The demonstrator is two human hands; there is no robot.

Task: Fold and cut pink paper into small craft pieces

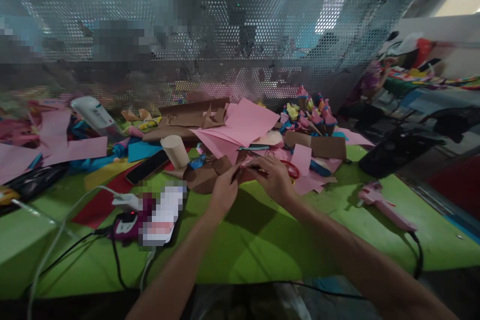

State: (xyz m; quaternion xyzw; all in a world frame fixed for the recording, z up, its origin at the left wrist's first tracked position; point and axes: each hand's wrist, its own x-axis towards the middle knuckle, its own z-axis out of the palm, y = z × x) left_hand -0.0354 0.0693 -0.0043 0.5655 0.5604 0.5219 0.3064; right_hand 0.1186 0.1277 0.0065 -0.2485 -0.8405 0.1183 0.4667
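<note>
My left hand (pixel 226 189) and my right hand (pixel 273 176) meet over the middle of the table, their fingertips pinched close together. What they hold between them is too small and blurred to make out; a bit of pink shows at the fingertips. Just behind them lie pink paper sheets (pixel 252 122) and brown paper pieces (pixel 205 176). Red-handled scissors (pixel 291 169) appear to lie beyond my right hand, partly hidden by paper. A cardboard tube (pixel 175 152) stands upright to the left of my hands.
A pink glue gun (pixel 387 205) lies on the green table (pixel 240 255) at right. To the left are a phone (pixel 165 215), a dark phone (pixel 147 167), a purple power strip (pixel 129 227) and cords. Pink paper cones (pixel 325 115) stand behind, before a perforated metal screen (pixel 240 25).
</note>
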